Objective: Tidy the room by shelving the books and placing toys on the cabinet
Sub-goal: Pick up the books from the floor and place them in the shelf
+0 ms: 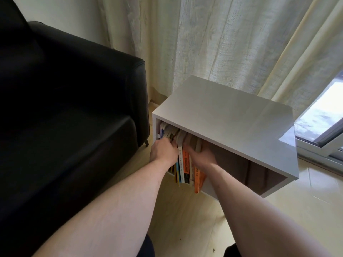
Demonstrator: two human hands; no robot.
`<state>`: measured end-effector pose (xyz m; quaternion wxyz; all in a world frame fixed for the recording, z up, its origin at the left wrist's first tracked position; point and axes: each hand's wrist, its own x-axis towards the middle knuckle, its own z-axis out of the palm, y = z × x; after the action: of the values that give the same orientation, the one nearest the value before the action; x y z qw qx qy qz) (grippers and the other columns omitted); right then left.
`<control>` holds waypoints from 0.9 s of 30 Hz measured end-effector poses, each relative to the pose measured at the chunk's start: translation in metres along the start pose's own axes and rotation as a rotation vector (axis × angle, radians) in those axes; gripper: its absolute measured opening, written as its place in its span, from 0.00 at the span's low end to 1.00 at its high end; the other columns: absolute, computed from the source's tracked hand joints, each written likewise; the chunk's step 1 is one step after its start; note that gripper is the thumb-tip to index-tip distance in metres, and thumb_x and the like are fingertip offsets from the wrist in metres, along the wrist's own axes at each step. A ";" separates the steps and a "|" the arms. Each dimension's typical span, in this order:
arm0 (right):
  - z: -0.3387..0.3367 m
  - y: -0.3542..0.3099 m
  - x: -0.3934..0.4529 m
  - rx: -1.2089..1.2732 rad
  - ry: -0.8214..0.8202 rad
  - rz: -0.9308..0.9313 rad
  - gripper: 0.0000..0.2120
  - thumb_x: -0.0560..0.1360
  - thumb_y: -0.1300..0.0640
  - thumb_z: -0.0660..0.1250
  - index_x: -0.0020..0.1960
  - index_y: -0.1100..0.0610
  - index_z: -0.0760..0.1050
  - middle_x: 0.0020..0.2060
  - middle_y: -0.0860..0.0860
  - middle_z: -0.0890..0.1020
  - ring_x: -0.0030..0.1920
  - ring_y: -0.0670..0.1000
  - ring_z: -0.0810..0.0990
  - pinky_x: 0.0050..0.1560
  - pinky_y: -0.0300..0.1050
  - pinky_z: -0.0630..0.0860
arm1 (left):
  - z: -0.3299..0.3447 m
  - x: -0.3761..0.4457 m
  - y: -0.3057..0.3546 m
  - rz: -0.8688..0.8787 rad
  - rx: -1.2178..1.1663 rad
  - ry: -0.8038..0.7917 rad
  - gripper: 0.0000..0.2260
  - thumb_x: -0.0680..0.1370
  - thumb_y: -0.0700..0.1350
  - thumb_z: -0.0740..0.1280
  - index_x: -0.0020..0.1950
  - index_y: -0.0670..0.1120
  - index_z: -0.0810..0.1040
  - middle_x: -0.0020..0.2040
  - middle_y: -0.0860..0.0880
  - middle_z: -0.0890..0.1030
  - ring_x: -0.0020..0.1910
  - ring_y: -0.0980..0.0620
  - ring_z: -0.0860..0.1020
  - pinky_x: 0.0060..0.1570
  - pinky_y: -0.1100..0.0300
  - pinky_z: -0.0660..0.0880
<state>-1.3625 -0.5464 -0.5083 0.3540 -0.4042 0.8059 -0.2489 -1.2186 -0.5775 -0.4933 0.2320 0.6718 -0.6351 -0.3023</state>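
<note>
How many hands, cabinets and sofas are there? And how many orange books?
Hands: 2, left hand and right hand, both at the books
Cabinets: 1, white cabinet
Sofas: 1, black sofa
Orange books: 2 that show
Total: 6

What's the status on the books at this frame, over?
Both hands in the white open-front cabinet: left hand and right hand flank the upright row of paperback books. Books at the left end, some sticking out. Cabinet top bare. Nothing in the way.
</note>
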 end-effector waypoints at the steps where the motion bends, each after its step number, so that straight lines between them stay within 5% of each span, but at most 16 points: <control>1: -0.001 0.001 0.001 0.002 0.000 -0.007 0.33 0.74 0.26 0.59 0.53 0.55 0.77 0.43 0.52 0.84 0.37 0.49 0.83 0.34 0.41 0.75 | -0.001 0.000 -0.001 0.008 0.003 -0.002 0.13 0.84 0.53 0.64 0.43 0.50 0.79 0.40 0.51 0.83 0.35 0.53 0.84 0.36 0.58 0.84; 7: 0.000 0.003 0.004 0.099 0.037 -0.002 0.26 0.82 0.35 0.53 0.56 0.55 0.76 0.40 0.50 0.81 0.35 0.47 0.80 0.34 0.41 0.71 | -0.013 -0.003 0.001 0.023 0.018 -0.014 0.13 0.85 0.53 0.64 0.44 0.50 0.79 0.40 0.50 0.82 0.35 0.52 0.83 0.36 0.58 0.83; 12: -0.008 0.002 -0.007 -0.054 -0.104 0.002 0.20 0.80 0.37 0.63 0.57 0.53 0.75 0.45 0.51 0.83 0.39 0.47 0.83 0.34 0.40 0.73 | -0.025 -0.002 0.002 0.050 0.149 -0.091 0.12 0.85 0.54 0.63 0.49 0.49 0.80 0.42 0.50 0.83 0.37 0.52 0.83 0.33 0.61 0.77; 15: -0.022 0.009 -0.026 -0.212 -0.297 -0.003 0.13 0.80 0.44 0.66 0.59 0.51 0.74 0.51 0.51 0.82 0.45 0.46 0.81 0.38 0.41 0.74 | -0.035 -0.003 -0.003 0.089 0.261 -0.255 0.12 0.84 0.57 0.64 0.50 0.51 0.80 0.44 0.50 0.83 0.39 0.52 0.84 0.41 0.59 0.82; 18: -0.036 0.019 -0.047 -0.382 -0.443 0.051 0.20 0.79 0.41 0.67 0.65 0.51 0.73 0.55 0.50 0.80 0.54 0.50 0.80 0.50 0.47 0.80 | -0.044 -0.009 -0.008 0.131 0.344 -0.492 0.07 0.83 0.54 0.67 0.52 0.52 0.81 0.47 0.52 0.84 0.43 0.54 0.84 0.47 0.57 0.83; 23: -0.066 0.027 -0.088 -0.349 -0.391 -0.002 0.20 0.79 0.42 0.68 0.68 0.48 0.73 0.55 0.47 0.80 0.55 0.49 0.80 0.53 0.48 0.81 | -0.055 -0.033 0.000 0.225 0.372 -0.656 0.07 0.83 0.49 0.67 0.60 0.52 0.81 0.50 0.53 0.82 0.41 0.57 0.81 0.38 0.64 0.77; 27: -0.093 0.036 -0.127 -0.273 -0.312 -0.037 0.23 0.76 0.41 0.71 0.69 0.47 0.75 0.56 0.44 0.80 0.55 0.47 0.80 0.57 0.48 0.79 | -0.045 -0.052 0.018 0.311 0.316 -0.686 0.09 0.82 0.51 0.68 0.61 0.53 0.83 0.57 0.53 0.84 0.52 0.55 0.83 0.55 0.58 0.81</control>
<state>-1.3975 -0.4104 -0.4280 0.4119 -0.4968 0.7599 -0.0784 -1.2007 -0.5309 -0.4430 -0.0566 0.4553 -0.8083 -0.3690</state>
